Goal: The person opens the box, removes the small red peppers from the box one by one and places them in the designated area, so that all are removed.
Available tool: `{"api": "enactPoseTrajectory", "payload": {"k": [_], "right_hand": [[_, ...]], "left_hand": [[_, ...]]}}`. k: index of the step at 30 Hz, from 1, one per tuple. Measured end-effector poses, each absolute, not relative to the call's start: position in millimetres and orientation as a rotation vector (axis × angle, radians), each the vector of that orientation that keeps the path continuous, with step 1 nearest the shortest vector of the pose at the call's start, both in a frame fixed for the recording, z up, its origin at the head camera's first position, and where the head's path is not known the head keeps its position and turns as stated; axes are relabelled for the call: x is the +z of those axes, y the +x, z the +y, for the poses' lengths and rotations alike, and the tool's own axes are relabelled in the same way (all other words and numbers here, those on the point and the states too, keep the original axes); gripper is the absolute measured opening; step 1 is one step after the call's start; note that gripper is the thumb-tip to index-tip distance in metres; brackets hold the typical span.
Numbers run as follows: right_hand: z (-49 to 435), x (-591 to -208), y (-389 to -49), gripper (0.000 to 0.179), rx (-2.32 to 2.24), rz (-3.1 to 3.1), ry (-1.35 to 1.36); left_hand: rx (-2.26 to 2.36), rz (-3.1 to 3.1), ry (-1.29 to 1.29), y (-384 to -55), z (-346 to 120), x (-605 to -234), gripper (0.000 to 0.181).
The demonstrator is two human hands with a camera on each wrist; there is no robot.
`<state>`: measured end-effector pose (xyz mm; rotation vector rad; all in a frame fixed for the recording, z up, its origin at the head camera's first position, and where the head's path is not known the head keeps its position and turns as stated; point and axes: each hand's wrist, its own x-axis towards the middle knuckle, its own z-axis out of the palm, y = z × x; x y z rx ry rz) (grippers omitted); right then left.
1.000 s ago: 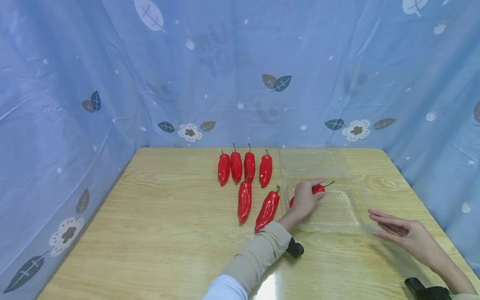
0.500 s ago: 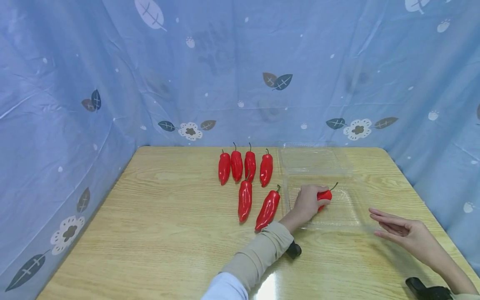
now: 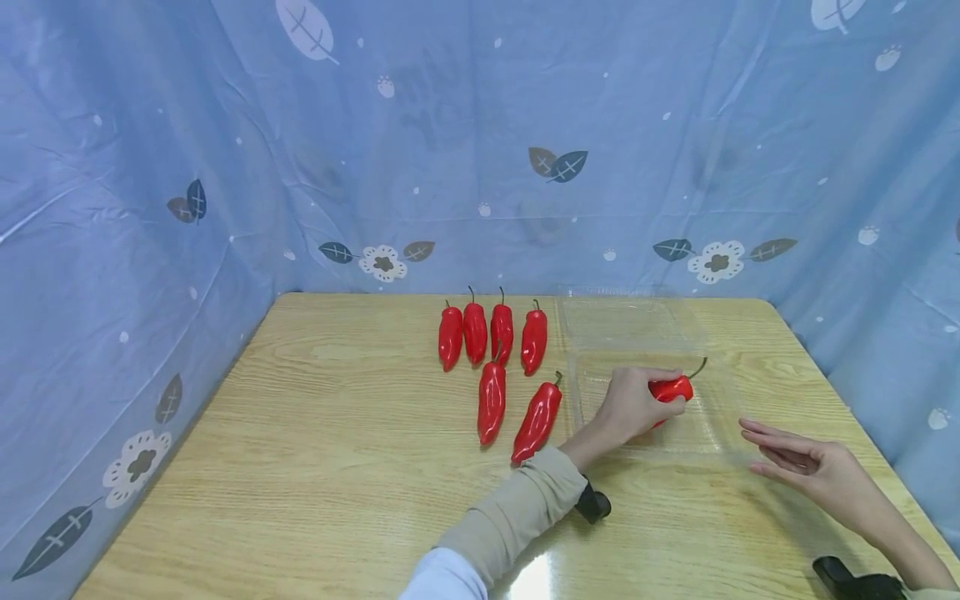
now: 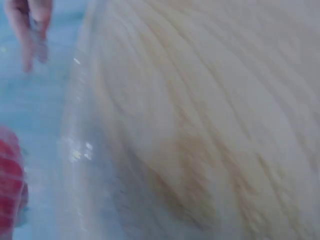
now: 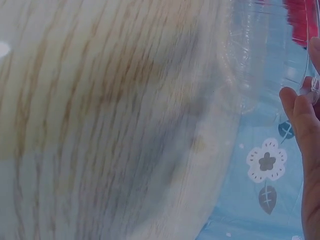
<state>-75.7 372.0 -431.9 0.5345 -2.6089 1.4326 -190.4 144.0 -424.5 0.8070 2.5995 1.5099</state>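
Observation:
My left hand pinches a red chili pepper by its upper body between thumb and fingers, the green stem pointing up and right. The pepper is over a clear plastic box; whether it touches the bottom is hidden by the hand. In the left wrist view, part of the red pepper shows blurred at the left edge. My right hand stays beside the box's right edge, fingers extended and holding nothing. The right wrist view has this hand close to the clear plastic; contact is unclear.
Several more red chili peppers lie left of the box, including one near its left wall and one at the back. The box's clear lid is folded back behind it. A blue patterned curtain surrounds the wooden table.
My left hand has carried the pepper rightward across the box, and the stem end has shifted right with it. The right hand has stayed in place.

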Motion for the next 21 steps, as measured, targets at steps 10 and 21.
{"api": "enactPoseTrajectory", "payload": {"k": [10,21], "right_hand": [[371,-432,-80,0.041,1.384,-2.653,0.506],[377,-435,-78,0.040,1.410,-2.669,0.465]], "left_hand": [[1.602,2.499,0.815,-168,124,-392,0.032],[1.841,2.325,0.689,-149,73,-391,0.034]]}}
